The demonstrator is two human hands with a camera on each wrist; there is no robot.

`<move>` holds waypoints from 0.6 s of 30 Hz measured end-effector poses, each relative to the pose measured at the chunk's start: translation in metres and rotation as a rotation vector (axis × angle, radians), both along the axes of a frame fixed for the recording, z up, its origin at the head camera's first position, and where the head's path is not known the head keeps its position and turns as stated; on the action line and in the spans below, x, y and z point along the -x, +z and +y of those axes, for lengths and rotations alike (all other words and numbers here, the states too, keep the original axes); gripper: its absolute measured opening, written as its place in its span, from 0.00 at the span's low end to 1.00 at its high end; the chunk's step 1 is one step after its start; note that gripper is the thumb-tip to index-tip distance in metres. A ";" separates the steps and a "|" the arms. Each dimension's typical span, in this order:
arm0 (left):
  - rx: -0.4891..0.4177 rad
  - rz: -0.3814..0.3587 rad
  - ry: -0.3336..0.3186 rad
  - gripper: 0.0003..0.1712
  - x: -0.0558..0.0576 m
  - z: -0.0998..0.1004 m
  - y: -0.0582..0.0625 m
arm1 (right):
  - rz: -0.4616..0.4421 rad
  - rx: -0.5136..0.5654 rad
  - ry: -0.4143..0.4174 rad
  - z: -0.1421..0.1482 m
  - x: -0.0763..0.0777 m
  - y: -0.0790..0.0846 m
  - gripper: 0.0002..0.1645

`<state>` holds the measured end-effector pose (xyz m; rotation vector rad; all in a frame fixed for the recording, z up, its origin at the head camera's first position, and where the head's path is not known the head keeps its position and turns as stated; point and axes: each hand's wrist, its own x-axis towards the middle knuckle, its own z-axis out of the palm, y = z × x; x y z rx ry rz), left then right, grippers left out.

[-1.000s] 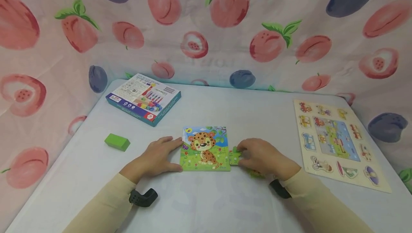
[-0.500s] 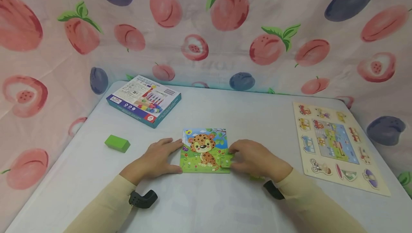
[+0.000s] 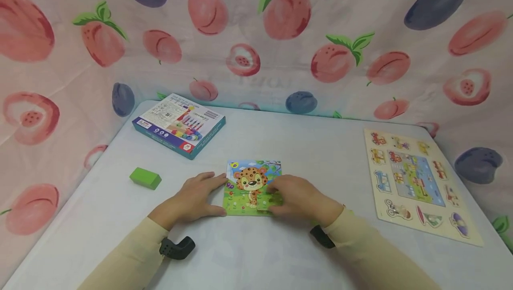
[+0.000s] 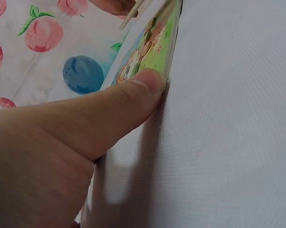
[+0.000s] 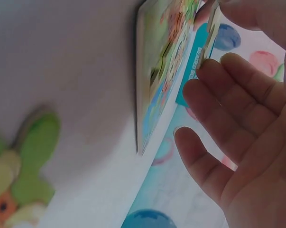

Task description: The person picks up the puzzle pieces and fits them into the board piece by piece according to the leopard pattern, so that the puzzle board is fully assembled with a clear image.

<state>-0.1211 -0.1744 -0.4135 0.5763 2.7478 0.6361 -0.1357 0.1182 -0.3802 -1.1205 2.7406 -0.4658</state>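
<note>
A square leopard picture puzzle (image 3: 251,178) lies flat on the table in the head view. My left hand (image 3: 194,197) touches its left side, thumb and fingers spread apart; in the left wrist view the thumb (image 4: 128,95) rests against the edge. With thumb and fingertips my right hand (image 3: 302,197) pinches a thin green puzzle piece (image 3: 262,202) over the puzzle's lower right part. The right wrist view shows this piece (image 5: 210,35) edge-on, raised above the board. Another loose green puzzle piece (image 5: 41,152) lies on the table by the right wrist, mostly hidden in the head view.
A flat toy box (image 3: 180,123) lies at the back left, with a green block (image 3: 145,178) in front of it. On the right side is a wooden vehicle puzzle board (image 3: 421,183). Fruit-patterned cloth (image 3: 280,58) hangs behind the white table.
My right hand has carried the green piece leftward, from beside the puzzle to above its lower right part. My left hand has stayed at the puzzle's left edge.
</note>
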 end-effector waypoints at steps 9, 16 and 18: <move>0.004 0.005 -0.010 0.48 0.000 0.000 0.001 | -0.019 0.015 0.011 -0.015 0.001 -0.002 0.17; 0.004 0.009 -0.013 0.48 0.000 0.000 0.001 | -0.038 0.015 0.005 -0.026 0.002 -0.003 0.17; 0.007 0.010 -0.014 0.48 0.000 0.000 0.001 | -0.036 0.015 0.003 -0.028 0.002 -0.003 0.17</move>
